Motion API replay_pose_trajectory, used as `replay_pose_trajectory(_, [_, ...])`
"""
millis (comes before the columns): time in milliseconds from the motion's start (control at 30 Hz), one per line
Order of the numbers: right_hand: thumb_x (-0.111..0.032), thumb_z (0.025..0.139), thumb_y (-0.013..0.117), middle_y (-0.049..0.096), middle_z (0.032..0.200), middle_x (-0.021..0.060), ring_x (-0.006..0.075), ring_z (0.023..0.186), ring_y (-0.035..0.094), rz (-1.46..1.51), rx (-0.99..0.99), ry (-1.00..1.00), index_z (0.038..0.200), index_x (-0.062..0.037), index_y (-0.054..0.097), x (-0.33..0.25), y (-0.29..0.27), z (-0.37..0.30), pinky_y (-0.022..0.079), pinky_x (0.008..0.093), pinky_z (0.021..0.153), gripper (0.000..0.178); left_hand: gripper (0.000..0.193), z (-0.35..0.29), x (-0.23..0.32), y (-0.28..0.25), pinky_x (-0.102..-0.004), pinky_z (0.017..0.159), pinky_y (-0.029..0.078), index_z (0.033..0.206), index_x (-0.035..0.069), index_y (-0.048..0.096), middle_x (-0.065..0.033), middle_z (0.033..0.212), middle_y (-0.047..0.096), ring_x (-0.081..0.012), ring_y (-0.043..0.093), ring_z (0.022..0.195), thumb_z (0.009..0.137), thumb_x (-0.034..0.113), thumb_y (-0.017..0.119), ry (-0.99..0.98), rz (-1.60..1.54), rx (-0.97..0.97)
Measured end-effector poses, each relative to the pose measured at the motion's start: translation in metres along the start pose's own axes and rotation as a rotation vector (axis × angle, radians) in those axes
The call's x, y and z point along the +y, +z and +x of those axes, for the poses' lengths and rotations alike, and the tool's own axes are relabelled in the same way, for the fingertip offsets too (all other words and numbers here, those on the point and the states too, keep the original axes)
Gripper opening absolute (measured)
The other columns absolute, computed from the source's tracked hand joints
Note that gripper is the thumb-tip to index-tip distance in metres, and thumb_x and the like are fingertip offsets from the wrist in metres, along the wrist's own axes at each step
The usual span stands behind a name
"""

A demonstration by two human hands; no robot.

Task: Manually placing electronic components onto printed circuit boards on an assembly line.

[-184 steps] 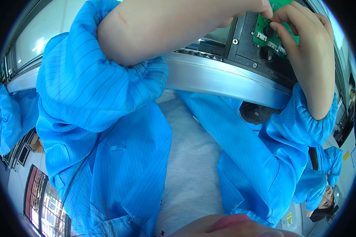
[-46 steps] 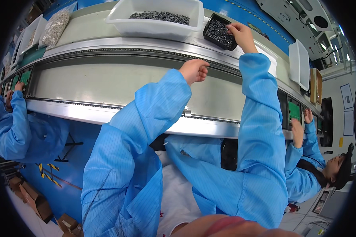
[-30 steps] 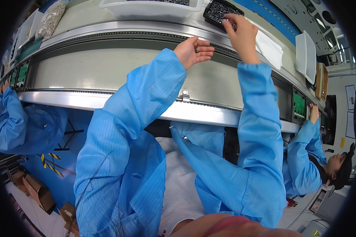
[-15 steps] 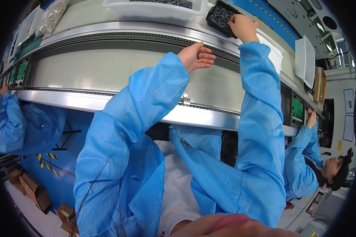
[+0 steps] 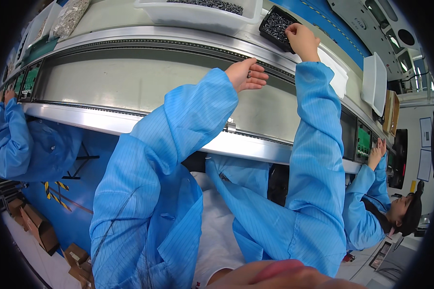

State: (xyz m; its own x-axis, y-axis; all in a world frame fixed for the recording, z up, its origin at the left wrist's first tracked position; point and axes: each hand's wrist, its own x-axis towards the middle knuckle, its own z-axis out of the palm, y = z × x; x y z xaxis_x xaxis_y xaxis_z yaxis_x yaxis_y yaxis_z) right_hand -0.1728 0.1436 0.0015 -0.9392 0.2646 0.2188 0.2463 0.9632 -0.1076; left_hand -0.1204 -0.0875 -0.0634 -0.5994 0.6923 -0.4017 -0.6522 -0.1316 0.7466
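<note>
My left hand (image 5: 247, 75) hovers over the conveyor line (image 5: 130, 77), palm turned up and fingers stretched out. A small dark thing (image 5: 249, 74) shows against its fingers; I cannot tell if it is a ring or a loose part. My right hand (image 5: 305, 43) reaches to the right edge of a black tray (image 5: 271, 38) filled with small dark parts (image 5: 278, 24). Its thumb and fingertips are pinched together over the parts, and whatever lies between them is too small to make out.
Left of the tray stands a white bin (image 5: 197, 18) holding many dark parts. An upright white tray (image 5: 374, 82) is at the right. Green circuit boards (image 5: 363, 142) sit on the line near a co-worker's hands (image 5: 377, 153); another co-worker's sleeve (image 5: 9, 130) is far left. A bag (image 5: 71, 19) lies back left.
The view has shifted slightly, so the bins and both my hands sit a little lower and further right. My right hand stays pinched at the black tray; my left remains palm up.
</note>
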Motion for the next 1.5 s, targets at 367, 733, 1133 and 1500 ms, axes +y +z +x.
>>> replay_pose_trajectory(367, [-0.026,0.088,0.073,0.076,0.092,0.0047,0.0288,0.094,0.07,-0.151,-0.02,-0.105,0.093,-0.0174,0.077,-0.015,-0.004,-0.006,0.037,0.0482,0.095,0.011,0.049,-0.003,-0.001,-0.005,-0.0365,0.09,0.059,0.127,-0.002,0.051,-0.0182,0.116,0.065,-0.0223,0.068,0.097,0.112,0.039,0.03,-0.031,0.031,-0.017])
replay_pose_trajectory(733, [-0.031,0.091,0.071,0.076,0.104,0.0053,0.0274,0.099,0.071,0.001,0.183,-0.164,0.11,-0.0164,0.075,0.002,0.004,0.001,0.045,0.0442,0.094,0.024,0.049,-0.003,-0.001,-0.005,-0.0365,0.089,0.059,0.127,-0.002,0.051,-0.0188,0.117,0.065,-0.0217,0.068,0.095,0.112,0.04,0.032,-0.04,0.025,-0.03])
replay_pose_trajectory(1133, [-0.015,0.088,0.073,0.074,0.102,0.0144,0.0341,0.098,0.07,0.0,-0.067,-0.347,0.114,-0.009,0.071,-0.014,-0.006,0.02,0.054,0.0428,0.086,0.026,0.049,-0.007,0.0,-0.007,-0.0364,0.089,0.059,0.127,-0.002,0.051,-0.0185,0.117,0.064,-0.0222,0.068,0.095,0.112,0.04,0.032,-0.04,0.037,-0.015])
replay_pose_trajectory(1500, [-0.015,0.091,0.071,0.076,0.086,0.0089,0.0173,0.077,0.072,0.564,0.087,-0.133,0.106,-0.0037,0.075,-0.013,-0.021,0.017,0.056,0.0315,0.071,0.02,0.051,-0.005,0.001,-0.008,-0.038,0.093,0.059,0.131,-0.004,0.049,-0.0201,0.121,0.062,-0.0232,0.067,0.1,0.112,0.038,0.03,-0.051,-0.063,-0.046])
